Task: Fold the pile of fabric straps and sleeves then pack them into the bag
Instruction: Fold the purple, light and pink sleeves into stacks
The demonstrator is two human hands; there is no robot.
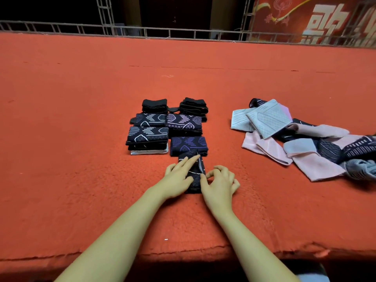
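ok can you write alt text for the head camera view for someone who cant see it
Two bare hands work a dark patterned sleeve on a red felt surface: the left hand presses it flat, the right hand pinches its edge. Folded stacks sit just beyond; an unfolded pile lies to the right.

Light falls from above and slightly behind the viewer, bright and warm on the red felt table, which glows an even, saturated orange-red. The room beyond the metal railing is nearly black, with little detail recoverable. Short soft shadows sit under the left hand and right hand, and beneath both forearms. The folded stacks cast only thin dark edges. The near table edge drops into deep shadow. Wide-angle distortion bows the railing and stretches the loose pile at the right edge, where detail smears. The red banner is soft and slightly blurred. No glare shows.
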